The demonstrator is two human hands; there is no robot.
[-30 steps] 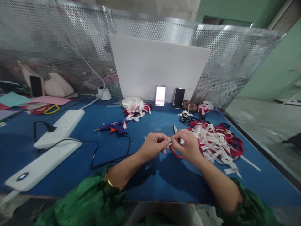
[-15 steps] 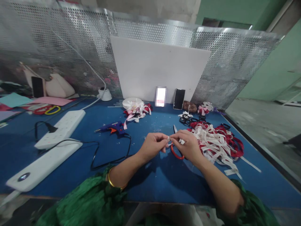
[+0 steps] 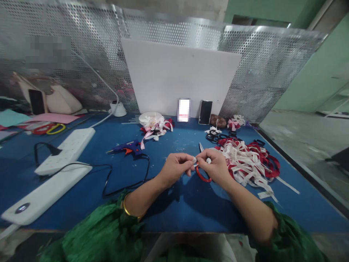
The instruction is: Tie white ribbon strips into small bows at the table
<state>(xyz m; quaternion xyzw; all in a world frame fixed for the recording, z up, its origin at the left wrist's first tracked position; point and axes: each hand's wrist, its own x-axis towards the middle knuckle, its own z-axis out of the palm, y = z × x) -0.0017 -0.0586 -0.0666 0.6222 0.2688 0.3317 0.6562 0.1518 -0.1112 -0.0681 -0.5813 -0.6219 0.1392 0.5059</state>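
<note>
My left hand (image 3: 177, 168) and my right hand (image 3: 214, 166) meet above the middle of the table, thumbs and forefingers pinched together. Between their fingertips is a small piece of white ribbon (image 3: 194, 160), mostly covered by the fingers. A bit of white also shows at the right hand's curled fingers. Beneath the hands lie scissors with a red handle (image 3: 203, 176), their blade pointing away and partly hidden by my right hand. To the right spreads a tangled pile of white and red ribbon strips (image 3: 242, 160).
A blue glue gun (image 3: 127, 147) lies at left, its black cord running towards my left forearm. White power strips (image 3: 65, 151) take up the left side. Ribbon bows (image 3: 156, 125), black hair ties (image 3: 214, 136) and two phones, one dark (image 3: 205, 112), stand or lie towards the back.
The whole view has shifted slightly. Both hands stay pinched together, with my right fingers turned a little and more white showing between the fingertips and at the right hand.
</note>
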